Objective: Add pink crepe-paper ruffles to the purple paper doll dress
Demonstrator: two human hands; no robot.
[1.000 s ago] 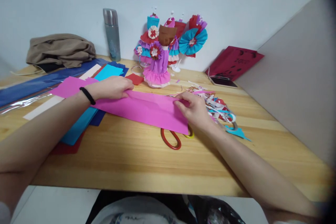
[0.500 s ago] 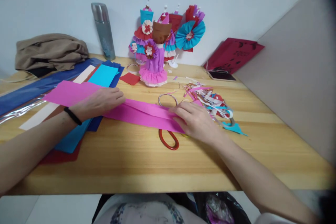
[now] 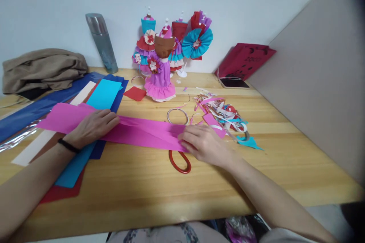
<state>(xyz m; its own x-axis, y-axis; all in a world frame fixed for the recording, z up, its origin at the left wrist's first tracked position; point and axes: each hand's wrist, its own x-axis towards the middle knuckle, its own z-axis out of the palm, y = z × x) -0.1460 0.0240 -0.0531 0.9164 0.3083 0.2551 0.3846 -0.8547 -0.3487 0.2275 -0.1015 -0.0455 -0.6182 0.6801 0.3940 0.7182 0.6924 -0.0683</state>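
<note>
A long strip of pink crepe paper (image 3: 148, 133) stretches across the table between my hands, with a fold running along its length. My left hand (image 3: 96, 124), with a black band at the wrist, has its fingers closed over the strip's left part. Toward the other end, my right hand (image 3: 199, 140) grips the paper between thumb and fingers. Scissors lie partly under the strip, and their red handle (image 3: 180, 162) sticks out below it. Beneath the left end are layered sheets of crepe paper, among them a blue sheet (image 3: 104, 93).
Small paper dresses (image 3: 161, 72) with flowers stand on white stands at the back. A flask (image 3: 102, 45) leans by the wall, near a brown cloth (image 3: 45, 68). Paper scraps (image 3: 225, 114), a phone (image 3: 234, 82) and a dark red bag (image 3: 245, 60) are on the right.
The camera view has shifted, so the table sits lower and further left. The fold in the pink strip lies flatter, and both hands remain on the paper.
</note>
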